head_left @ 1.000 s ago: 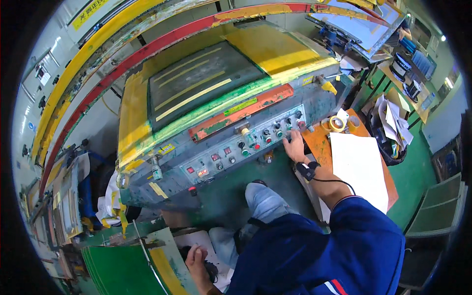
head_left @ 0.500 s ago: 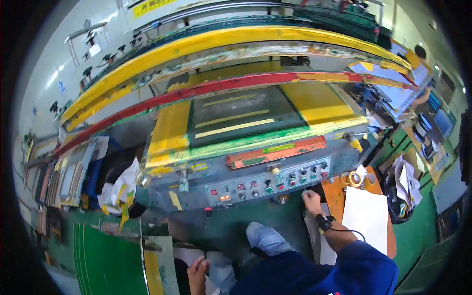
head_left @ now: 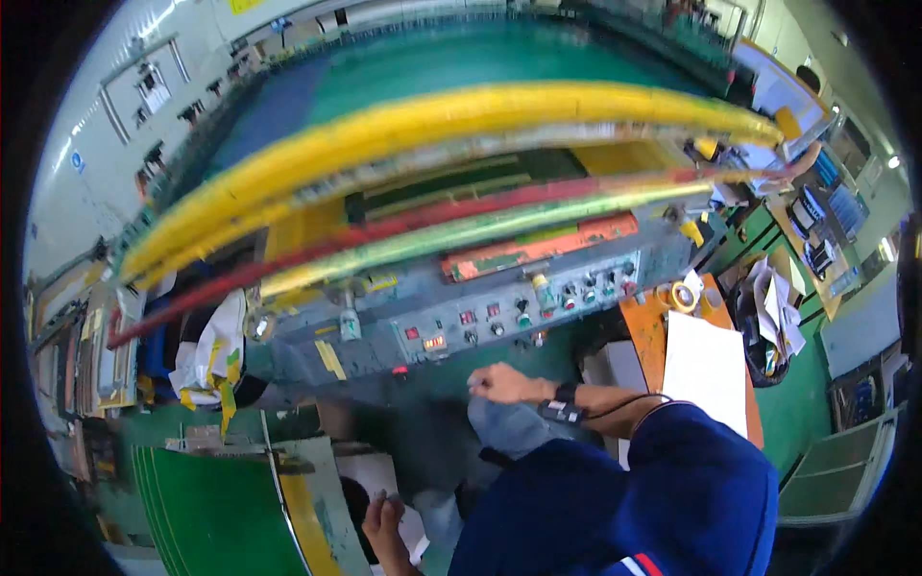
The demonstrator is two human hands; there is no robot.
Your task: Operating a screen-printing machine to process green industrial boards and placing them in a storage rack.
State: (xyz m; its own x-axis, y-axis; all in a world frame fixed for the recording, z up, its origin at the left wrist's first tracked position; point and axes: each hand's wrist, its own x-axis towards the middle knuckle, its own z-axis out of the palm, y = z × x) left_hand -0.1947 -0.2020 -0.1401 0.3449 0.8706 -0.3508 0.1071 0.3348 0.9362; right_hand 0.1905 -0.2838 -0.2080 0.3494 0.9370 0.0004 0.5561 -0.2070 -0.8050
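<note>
My right hand (head_left: 499,382) is curled closed above my knee, in front of the machine's grey control panel (head_left: 519,309); a black band with a small device sits on that wrist. Lower left, my left hand (head_left: 384,521) hangs closed with bent fingers, beside a green sheet with a yellow strip (head_left: 216,509). What either hand holds, if anything, is hidden. Ahead, a large screen frame (head_left: 461,110) with a yellow front bar and a red lower edge slants over the printing bed (head_left: 437,187). The frame's front is motion-blurred. A green mesh (head_left: 442,62) shows behind the yellow bar.
An orange side table (head_left: 645,324) to the right carries white paper (head_left: 706,370) and tape rolls (head_left: 684,296). Beyond it stands a bin of crumpled paper (head_left: 768,307). Waste paper (head_left: 206,350) hangs at the left. Another person's arm (head_left: 805,158) shows far right.
The screen frame has come down toward the bed, and its green mesh now shows. My right hand has moved left from beside the side table to over my knee. My left hand stays low.
</note>
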